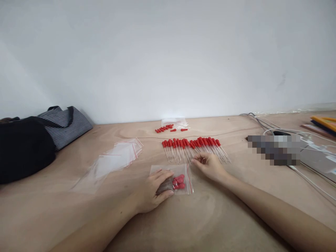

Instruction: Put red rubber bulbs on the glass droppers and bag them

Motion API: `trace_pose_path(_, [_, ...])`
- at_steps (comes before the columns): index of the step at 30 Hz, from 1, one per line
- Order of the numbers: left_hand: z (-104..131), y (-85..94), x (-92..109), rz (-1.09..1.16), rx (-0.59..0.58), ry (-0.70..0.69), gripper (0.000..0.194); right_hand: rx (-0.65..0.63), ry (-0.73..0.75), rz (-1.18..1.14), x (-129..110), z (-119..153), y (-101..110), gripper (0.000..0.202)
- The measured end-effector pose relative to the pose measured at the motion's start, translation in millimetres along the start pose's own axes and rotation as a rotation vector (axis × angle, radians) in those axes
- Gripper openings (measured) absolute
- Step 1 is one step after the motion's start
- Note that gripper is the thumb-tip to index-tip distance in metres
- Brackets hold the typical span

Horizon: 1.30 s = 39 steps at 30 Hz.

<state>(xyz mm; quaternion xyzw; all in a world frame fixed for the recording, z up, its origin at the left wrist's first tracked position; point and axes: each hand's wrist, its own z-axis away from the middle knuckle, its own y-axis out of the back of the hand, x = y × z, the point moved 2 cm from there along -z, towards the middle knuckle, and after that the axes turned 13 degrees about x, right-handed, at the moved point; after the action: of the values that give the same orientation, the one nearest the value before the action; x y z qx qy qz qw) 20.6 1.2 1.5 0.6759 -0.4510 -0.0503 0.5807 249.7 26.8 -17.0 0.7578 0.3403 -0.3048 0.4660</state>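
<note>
While the left hand (156, 185) lay spread over the filled bag (189, 183), hiding much of its contents, the right hand (210, 167) curled just right of that bag, near red-capped droppers (193, 144) lying beyond it; whether it pinched one, I could not tell.

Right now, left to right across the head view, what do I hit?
Striped bag, spread clear zip bags, left hand, bagged red bulbs, right hand, flat grey device.

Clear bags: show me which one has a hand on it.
The bag holding red bulbs, front centre; the left hand rests on it. No hand touches the spread bags at left.
</note>
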Motion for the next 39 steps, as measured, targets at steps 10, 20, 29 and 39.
trace_pose_path(10, [-2,-0.9,0,0.003,-0.038,-0.021,0.039,-0.043,-0.091,0.506,-20,-45,-23,0.021])
trace_pose_path(20, [-3,-0.7,1,-0.022,-0.052,-0.043,0.04,-0.084,-0.21,0.564,-20,-61,-39,0.029])
trace_pose_path(29, [-2,-0.8,0,0.006,-0.027,-0.032,0.04,-0.046,-0.156,0.341,-20,-62,-23,0.023])
trace_pose_path(39, [-2,-2.2,0,-0.007,-0.02,-0.047,0.04,-0.034,-0.222,-0.572,1,14,18,0.062])
